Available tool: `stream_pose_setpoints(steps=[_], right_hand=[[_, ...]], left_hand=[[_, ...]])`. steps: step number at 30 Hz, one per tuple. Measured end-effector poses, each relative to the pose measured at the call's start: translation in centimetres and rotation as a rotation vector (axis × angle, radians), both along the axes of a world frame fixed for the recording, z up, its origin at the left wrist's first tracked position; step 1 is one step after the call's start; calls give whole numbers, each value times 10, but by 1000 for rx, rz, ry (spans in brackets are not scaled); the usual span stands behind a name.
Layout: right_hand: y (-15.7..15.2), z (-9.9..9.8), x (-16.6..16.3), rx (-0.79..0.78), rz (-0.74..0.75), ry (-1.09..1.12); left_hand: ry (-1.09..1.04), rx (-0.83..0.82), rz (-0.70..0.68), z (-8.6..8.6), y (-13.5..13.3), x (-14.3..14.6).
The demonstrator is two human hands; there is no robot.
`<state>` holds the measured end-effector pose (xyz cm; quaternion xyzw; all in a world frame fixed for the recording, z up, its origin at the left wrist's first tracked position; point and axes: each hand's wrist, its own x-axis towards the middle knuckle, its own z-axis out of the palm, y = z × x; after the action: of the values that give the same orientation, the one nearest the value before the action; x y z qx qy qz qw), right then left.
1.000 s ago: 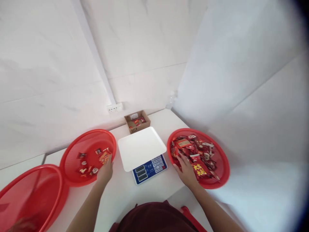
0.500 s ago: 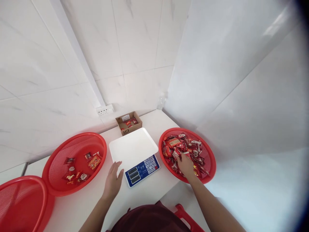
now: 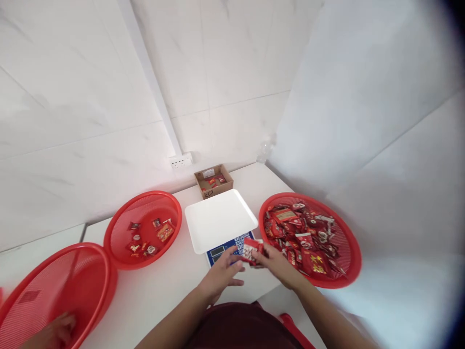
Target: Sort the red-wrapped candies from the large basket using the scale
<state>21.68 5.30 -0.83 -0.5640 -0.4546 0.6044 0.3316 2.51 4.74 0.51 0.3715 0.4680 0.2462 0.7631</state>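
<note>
My right hand (image 3: 278, 264) is closed on a small red-and-white snack packet (image 3: 250, 249), held over the front edge of the blue-keyed scale (image 3: 217, 253). Whether more than one packet is in that grip I cannot tell. Just left of it, my left hand (image 3: 222, 272) has its fingers apart, close to the packet, with nothing in it. Behind both hands lies the scale's bare white pan (image 3: 220, 220). To the right stands a red mesh basket (image 3: 355, 247) heaped with red snack packets (image 3: 290, 228).
A second red basket (image 3: 112, 232) holds several packets at the left. Another person's hand (image 3: 54, 332) reaches into a third red basket (image 3: 101, 281) at lower left. A cardboard box (image 3: 214, 182) with packets and a clear bottle (image 3: 263, 152) stand by the wall.
My right hand has come out of the right basket with a packet, moving left to the scale's front. My left hand has moved right towards it. Another person's hand has appeared at lower left.
</note>
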Motion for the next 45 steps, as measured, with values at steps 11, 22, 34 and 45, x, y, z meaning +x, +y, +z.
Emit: stream_pose_setpoints(steps=[11, 22, 34, 45], right_hand=[[40, -19, -47, -121, 11, 53], [73, -54, -47, 138, -206, -292], [10, -68, 88, 173, -239, -953], [13, -61, 97, -15, 62, -1158]], left_hand=[[24, -131, 408, -17, 1, -48], [4, -290, 543, -23, -16, -72], [19, -285, 466, -19, -11, -59], [28, -292, 434, -18, -16, -55]])
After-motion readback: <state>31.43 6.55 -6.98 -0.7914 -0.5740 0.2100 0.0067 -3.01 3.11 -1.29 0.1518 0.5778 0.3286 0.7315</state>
